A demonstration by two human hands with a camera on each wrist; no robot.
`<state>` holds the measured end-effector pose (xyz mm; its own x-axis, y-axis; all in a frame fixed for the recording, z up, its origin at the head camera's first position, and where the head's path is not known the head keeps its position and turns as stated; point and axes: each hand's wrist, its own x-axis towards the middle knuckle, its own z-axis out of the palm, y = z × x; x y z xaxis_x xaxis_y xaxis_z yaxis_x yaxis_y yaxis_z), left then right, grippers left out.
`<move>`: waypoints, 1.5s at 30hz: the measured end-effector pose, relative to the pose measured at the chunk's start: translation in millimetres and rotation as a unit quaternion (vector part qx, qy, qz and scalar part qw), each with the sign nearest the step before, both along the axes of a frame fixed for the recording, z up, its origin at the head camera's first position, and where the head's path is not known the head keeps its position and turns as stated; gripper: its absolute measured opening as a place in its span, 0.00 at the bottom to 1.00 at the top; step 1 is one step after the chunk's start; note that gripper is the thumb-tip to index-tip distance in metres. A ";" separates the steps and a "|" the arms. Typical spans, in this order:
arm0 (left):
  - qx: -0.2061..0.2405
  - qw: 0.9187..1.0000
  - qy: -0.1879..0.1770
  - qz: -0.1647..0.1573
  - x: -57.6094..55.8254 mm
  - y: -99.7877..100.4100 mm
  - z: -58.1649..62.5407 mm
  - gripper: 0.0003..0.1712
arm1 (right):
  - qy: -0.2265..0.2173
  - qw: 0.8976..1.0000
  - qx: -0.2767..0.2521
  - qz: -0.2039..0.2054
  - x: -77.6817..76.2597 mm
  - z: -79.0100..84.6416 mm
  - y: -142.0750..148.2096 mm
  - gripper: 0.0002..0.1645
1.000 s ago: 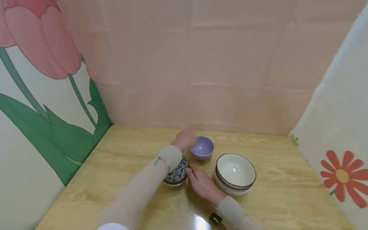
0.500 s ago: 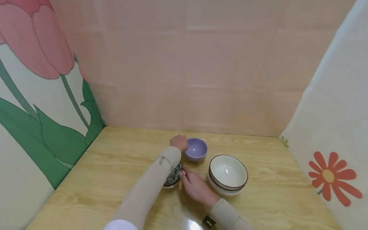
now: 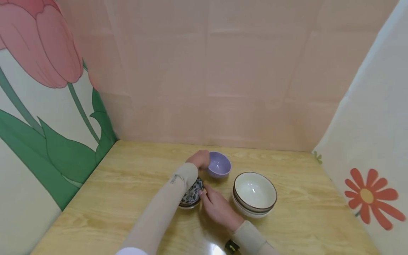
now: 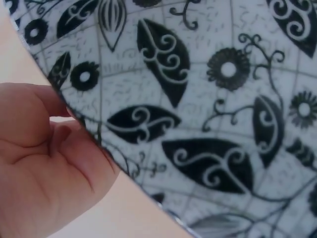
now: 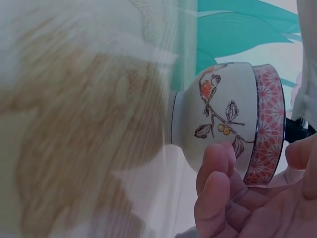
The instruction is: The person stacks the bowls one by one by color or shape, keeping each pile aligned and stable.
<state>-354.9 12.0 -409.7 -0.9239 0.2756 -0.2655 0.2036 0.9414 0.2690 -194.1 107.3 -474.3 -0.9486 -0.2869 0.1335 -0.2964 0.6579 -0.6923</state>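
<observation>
A bowl with dark leaves and flowers inside (image 3: 193,194) sits in front of me, partly hidden by my left sleeve. My left hand (image 3: 199,159) reaches over it; in the left wrist view the fingers (image 4: 39,101) pass behind its rim, tips hidden. In the right wrist view a pink-banded rim (image 5: 270,126) rises from a white bowl with a berry branch (image 5: 223,111), apparently two nested bowls. My right hand (image 3: 220,209) grips their right side, fingers curled against the outer wall and thumb near the rim. A purple bowl (image 3: 219,165) stands just beyond, beside my left hand.
Several cream bowls with brown rims (image 3: 255,191) are stacked at the right on the wooden table (image 3: 306,205). A small black object (image 3: 231,246) shows beside my right sleeve. Peach cloth (image 3: 248,71) hangs behind, with flower-printed cloths at both sides.
The head view has shifted slightly. Both hands keep nearly the same places at the patterned bowls, and more of the patterned inside shows than half a second ago. Other bowls stay put.
</observation>
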 end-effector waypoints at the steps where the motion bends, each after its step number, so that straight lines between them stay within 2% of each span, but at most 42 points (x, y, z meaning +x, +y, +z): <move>1: 0.006 1.000 0.003 -0.004 1.1 -1.8 2.4 0.12 | 0.000 1.000 0.001 -0.001 -0.1 0.5 0.3 0.36; 4: 0.038 0.999 0.008 -0.012 3.4 -9.0 10.4 0.11 | -0.002 1.000 0.003 -0.003 -0.1 2.7 0.6 0.36; 8: 0.105 0.994 0.014 -0.013 7.1 -20.9 22.0 0.13 | 0.001 1.000 0.003 -0.003 1.7 4.5 -1.4 0.36; 10: 0.122 0.992 0.030 -0.020 9.8 -26.8 27.7 0.14 | 0.004 1.000 0.002 -0.004 2.4 4.5 -2.6 0.36; 15: 0.164 0.983 0.074 -0.032 24.5 -42.9 40.2 0.18 | 0.012 1.000 0.004 0.004 2.2 4.2 -0.3 0.35; 17: 0.186 0.979 0.082 -0.026 33.2 -51.3 42.8 0.21 | 0.009 1.000 0.005 0.006 2.2 3.4 0.9 0.36; 24: 0.210 0.972 0.102 -0.007 60.8 -77.2 42.8 0.26 | -0.015 1.000 0.011 0.007 3.1 -1.5 3.9 0.41; 32: 0.245 0.963 0.113 -0.002 92.0 -101.5 31.3 0.22 | -0.011 1.000 0.000 0.017 4.1 -2.9 4.9 0.39; 40: 0.240 0.965 0.106 -0.004 117.8 -119.2 28.1 0.25 | -0.025 0.999 -0.012 0.022 3.9 -0.9 3.4 0.39; 45: 0.235 0.965 0.118 -0.003 129.9 -128.5 24.9 0.22 | -0.010 1.000 -0.001 0.010 3.0 -0.6 2.4 0.39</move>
<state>-225.0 -116.5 -384.8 -0.9411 0.3206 0.1073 0.3169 0.7258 0.6106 -191.1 109.7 -475.0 -0.9450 -0.3057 0.1160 -0.2962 0.6499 -0.6999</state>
